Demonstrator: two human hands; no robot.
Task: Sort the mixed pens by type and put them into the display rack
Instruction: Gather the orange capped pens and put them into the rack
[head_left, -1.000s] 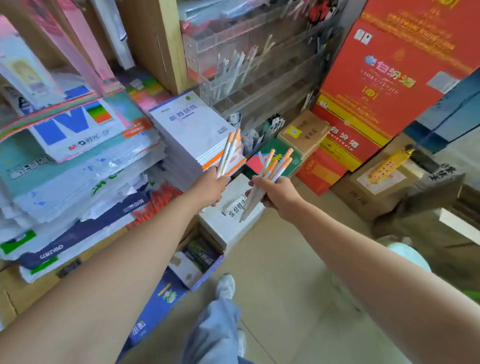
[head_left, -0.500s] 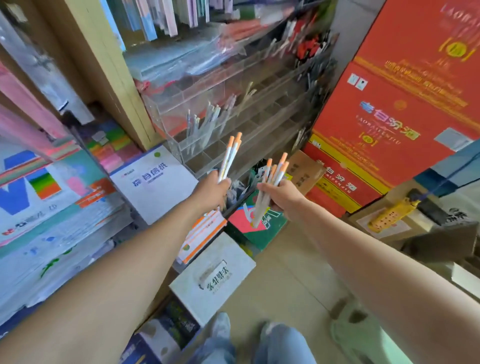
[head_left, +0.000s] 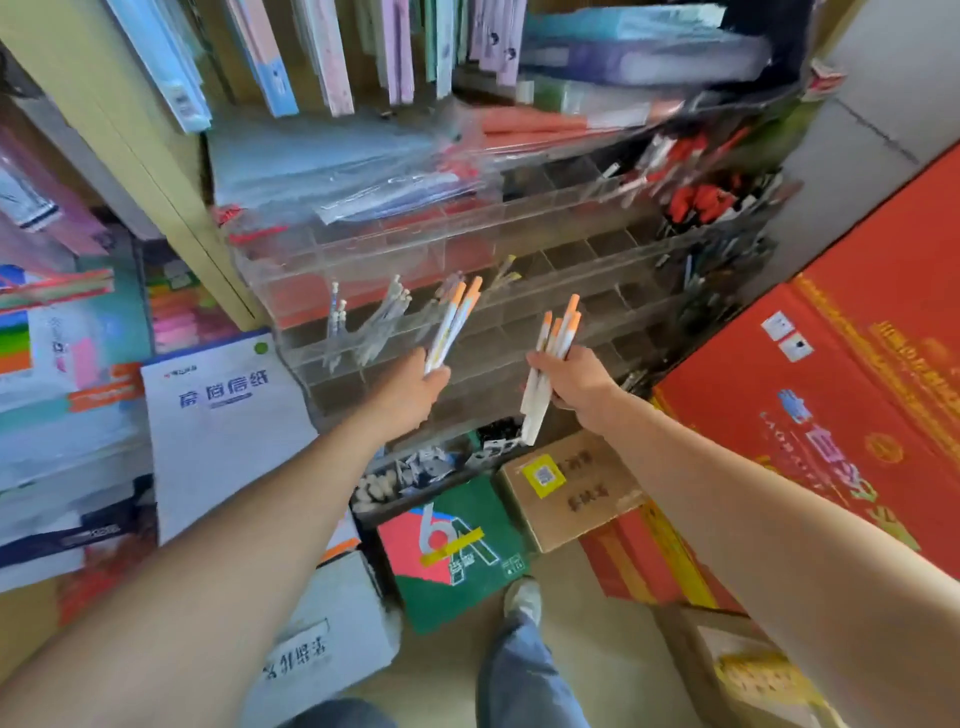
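Note:
A clear acrylic display rack (head_left: 519, 291) with rows of small compartments stands against the shelf ahead. My left hand (head_left: 410, 387) grips a small bunch of white pens with orange caps (head_left: 453, 325), caps up, just in front of the rack's middle rows. My right hand (head_left: 574, 379) grips a larger bunch of the same orange-capped pens (head_left: 553, 353), held upright to the right of the left bunch. A few white pens (head_left: 363, 327) stand in the rack's left compartments. Red and dark pens (head_left: 701, 200) fill compartments at the upper right.
Stacks of paper packs (head_left: 218, 426) lie at the left. Red cartons (head_left: 831, 395) stand on the right. A brown cardboard box (head_left: 571, 488) and a green box (head_left: 457, 551) sit on the floor below the rack. Folders and plastic sleeves (head_left: 363, 161) lie above it.
Both hands with their pens have come closer to the rack, and the view has tilted up, so the rack now fills the centre. The grips have not changed.

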